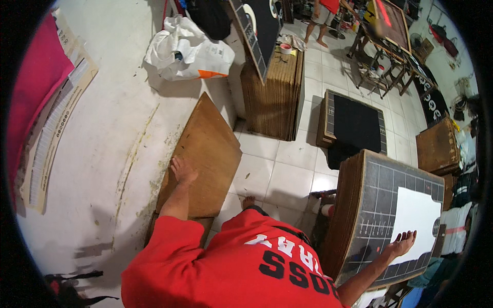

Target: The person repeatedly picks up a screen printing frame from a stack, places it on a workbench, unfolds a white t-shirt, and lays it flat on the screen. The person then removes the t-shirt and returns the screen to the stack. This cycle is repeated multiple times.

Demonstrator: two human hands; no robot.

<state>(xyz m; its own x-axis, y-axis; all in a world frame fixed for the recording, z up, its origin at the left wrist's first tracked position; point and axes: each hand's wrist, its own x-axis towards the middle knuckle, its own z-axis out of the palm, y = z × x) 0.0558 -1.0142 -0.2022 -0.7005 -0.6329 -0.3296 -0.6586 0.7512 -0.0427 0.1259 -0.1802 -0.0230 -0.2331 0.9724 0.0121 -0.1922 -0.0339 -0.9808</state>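
On the left, a brown wooden board (208, 149) leans on its slanted side by the white wall. My left hand (184, 170) lies against its face near the left edge, fingers spread. To the right, a tall stack of boards is topped by a dark board with white grid lines (377, 179). A white flat piece with curved cutouts (418, 215) rests on that top. Over its lower left part is my right hand (403, 244), fingers slightly curled and apart, with nothing visible in them. Whether it touches the piece, I cannot tell.
Another board stack (272, 102) stands ahead, with a roll of tape (285, 48) on top. A lower stack holds black fabric (357, 126). A white plastic bag (190, 51) sits at upper left. Another person (323, 15) stands far off near a framed screen (393, 25).
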